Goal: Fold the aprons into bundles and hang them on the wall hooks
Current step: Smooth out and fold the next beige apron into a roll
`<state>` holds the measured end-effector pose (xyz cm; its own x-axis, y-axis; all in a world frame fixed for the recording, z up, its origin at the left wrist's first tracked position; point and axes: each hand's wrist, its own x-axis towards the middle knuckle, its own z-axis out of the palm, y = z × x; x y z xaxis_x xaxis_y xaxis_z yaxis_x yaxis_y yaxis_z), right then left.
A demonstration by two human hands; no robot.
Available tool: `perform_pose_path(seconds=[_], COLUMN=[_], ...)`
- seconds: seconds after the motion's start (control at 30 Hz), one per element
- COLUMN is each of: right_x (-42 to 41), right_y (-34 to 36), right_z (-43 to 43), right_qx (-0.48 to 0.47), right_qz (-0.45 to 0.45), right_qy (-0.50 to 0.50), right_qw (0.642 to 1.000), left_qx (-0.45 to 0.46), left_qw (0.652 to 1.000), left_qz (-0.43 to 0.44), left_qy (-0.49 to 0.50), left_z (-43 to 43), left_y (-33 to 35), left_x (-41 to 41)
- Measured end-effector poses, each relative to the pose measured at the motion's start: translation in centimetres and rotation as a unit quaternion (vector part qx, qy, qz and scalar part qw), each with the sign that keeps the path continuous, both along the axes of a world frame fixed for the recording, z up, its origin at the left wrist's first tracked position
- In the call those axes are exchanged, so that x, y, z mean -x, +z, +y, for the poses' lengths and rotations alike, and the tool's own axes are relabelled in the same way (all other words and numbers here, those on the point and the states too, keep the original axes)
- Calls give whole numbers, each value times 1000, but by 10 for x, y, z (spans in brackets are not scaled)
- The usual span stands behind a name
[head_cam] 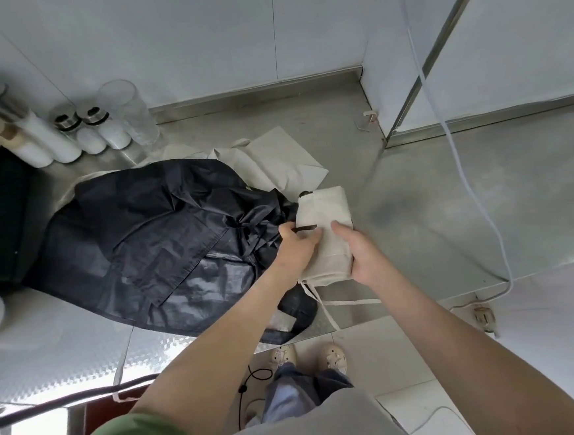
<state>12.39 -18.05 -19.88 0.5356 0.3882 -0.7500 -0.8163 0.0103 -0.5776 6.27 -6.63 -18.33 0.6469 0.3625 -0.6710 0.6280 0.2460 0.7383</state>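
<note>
A cream apron folded into a tight bundle is held between both hands above the steel counter. My left hand grips its left side, with a thin black strap running over the fingers. My right hand grips the right side, thumb on top. Cream ties trail from the bundle's near end. A crumpled black apron lies spread on the counter to the left. Another cream apron lies flat behind it. No wall hooks are in view.
Steel-capped white canisters and a clear glass cylinder stand at the back left against the wall. A white cord hangs down on the right. A metal-framed panel rises at right. My feet stand on floor tiles below.
</note>
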Motion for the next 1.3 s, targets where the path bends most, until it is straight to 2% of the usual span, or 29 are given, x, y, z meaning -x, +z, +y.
perform_pose_path(seconds=[0.03,0.13,0.2,0.27,0.33,0.4,0.47,0.57,0.67,0.8,0.9,1.0,1.1,1.17,1.3], right_x=[0,-2,-4,-5,-8,-10,-15,-18,-17,-15,-13,-8,0,4,8], right_y=[4,15,19,20,20,26,37,57,74,87,88,91,98,102,113], right_z=[0,1,2,6,10,12,10,9,11,24,39,55,71,78,90], right_qx=[-12,-49,-53,7,113,170,136,14,-64,-97,-78,4,107,150,185], right_qz=[-3,0,-9,-75,-173,-215,-169,-72,-50,-74,-158,-258,-354,-397,-400], right_qy=[1,4,15,39,80,108,133,180,161,117,59,51,27,41,145], right_qw=[1000,999,998,996,975,955,967,981,984,986,983,965,929,904,886], left_qx=[23,175,226,236,244,263,292,318,335,308,216,116,53,39,61], left_qw=[1000,983,972,969,966,959,949,939,931,941,964,974,973,968,965], left_qz=[-1,-42,-62,-71,-84,-106,-120,-133,-144,-139,-148,-153,-137,-123,-109], left_qy=[11,35,22,19,21,20,14,-9,-6,17,46,117,181,215,231], left_z=[2,9,14,16,20,25,33,43,52,64,68,66,69,74,89], left_y=[-1,7,11,14,14,20,31,48,62,75,83,86,86,89,93], left_x=[0,1,1,2,4,6,9,12,15,13,9,8,6,6,4])
